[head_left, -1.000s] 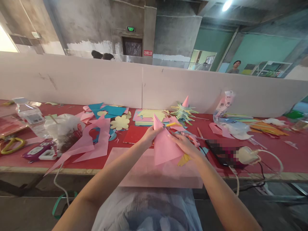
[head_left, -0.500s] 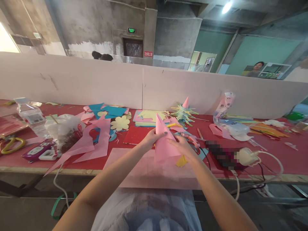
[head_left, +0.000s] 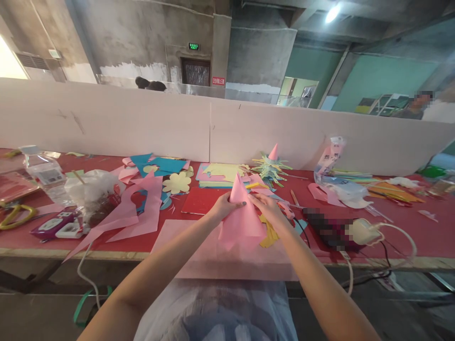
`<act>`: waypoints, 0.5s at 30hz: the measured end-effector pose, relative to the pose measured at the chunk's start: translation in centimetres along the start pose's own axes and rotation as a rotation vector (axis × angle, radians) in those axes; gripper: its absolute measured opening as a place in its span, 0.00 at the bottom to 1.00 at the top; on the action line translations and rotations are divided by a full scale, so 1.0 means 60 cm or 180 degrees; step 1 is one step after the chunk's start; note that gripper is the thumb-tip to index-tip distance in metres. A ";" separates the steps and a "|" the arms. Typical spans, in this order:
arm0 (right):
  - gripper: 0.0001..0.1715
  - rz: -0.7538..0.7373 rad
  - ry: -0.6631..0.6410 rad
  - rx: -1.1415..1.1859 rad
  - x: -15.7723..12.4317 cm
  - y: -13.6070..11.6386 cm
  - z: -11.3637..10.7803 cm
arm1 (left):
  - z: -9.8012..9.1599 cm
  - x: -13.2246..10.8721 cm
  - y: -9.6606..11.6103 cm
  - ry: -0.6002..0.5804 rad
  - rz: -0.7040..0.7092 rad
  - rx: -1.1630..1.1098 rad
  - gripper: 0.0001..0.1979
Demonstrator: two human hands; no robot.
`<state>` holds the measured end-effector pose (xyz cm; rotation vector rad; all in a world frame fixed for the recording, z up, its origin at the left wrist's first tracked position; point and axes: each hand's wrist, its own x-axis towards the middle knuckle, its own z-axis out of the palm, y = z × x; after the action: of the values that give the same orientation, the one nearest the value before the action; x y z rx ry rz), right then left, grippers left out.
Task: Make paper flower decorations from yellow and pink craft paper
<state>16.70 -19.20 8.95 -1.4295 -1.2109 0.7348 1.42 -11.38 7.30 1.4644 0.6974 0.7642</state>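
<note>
A pink paper cone stands point up between my hands, its wide lower edge uneven. My left hand grips its left side, thumb across the front. On the right side, the fingers of my right hand press on the upper part of the cone. Beneath is a pale pink board at the table's front edge. Yellow paper pieces lie just right of the cone, near my right wrist. A pink glue gun rests beyond that wrist, partly hidden.
A fringed paper tree with a pink tip stands at the back. Left are pink paper offcuts, a yellow paper flower, yellow-handled scissors and a plastic bottle. Right are a plugged-in white charger and cables. A partition runs behind.
The cone has turned and tilted in my hands, its tip shifting slightly right and down and its base spreading wider. More yellow paper shows. A person in the background has moved right.
</note>
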 end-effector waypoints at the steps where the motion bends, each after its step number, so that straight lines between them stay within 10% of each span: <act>1: 0.19 -0.0077 -0.0034 0.0012 0.005 -0.003 0.000 | 0.001 -0.002 0.003 -0.0070 -0.0030 0.0115 0.28; 15: 0.18 0.0081 -0.0266 0.0668 0.033 -0.018 0.027 | 0.008 -0.024 0.033 -0.0887 -0.0061 0.0040 0.28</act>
<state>15.49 -16.89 9.96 -1.2532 -1.1444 0.9190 0.90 -12.91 9.23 1.5367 0.5033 0.5278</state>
